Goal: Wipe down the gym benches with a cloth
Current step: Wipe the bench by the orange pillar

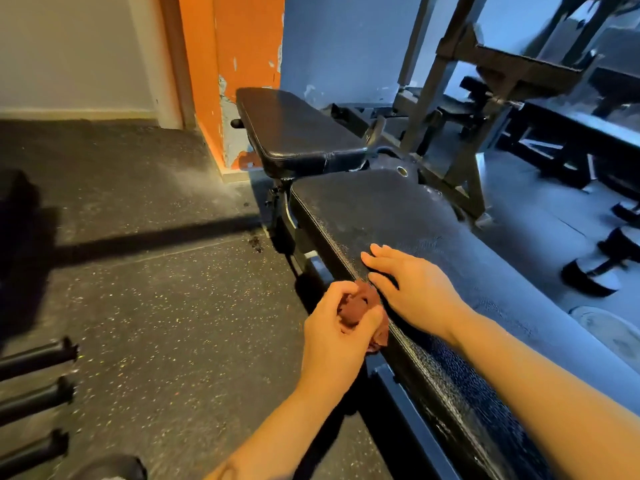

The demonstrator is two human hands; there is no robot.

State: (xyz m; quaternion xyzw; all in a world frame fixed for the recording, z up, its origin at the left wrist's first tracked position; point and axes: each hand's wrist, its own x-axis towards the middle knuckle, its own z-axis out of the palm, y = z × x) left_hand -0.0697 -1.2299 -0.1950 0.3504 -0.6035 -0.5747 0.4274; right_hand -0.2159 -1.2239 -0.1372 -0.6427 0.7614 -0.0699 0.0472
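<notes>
Left hand [337, 325] clenched around a bunched reddish-brown cloth [360, 306], held against the near left edge of the bench pad [398, 216]. Most of the cloth is buried in the fingers; a fold hangs out below, by the pad's side. Right hand [407, 289] released, fingers straight and flat on the pad top, just beside the cloth; its thumb is hidden. Pad surface black, cracked, scuffed; its near end runs out of view at the lower right. A second black pad [294, 133] stands beyond, tilted, against a peeling orange wall [239, 46]. Dark steel rack frame [485, 81] upper right, detail lost in blue shadow. Speckled rubber floor [156, 289]. Three black bar ends [41, 393] at the left edge, cut off. Dumbbells [595, 275] far right, blurred.
</notes>
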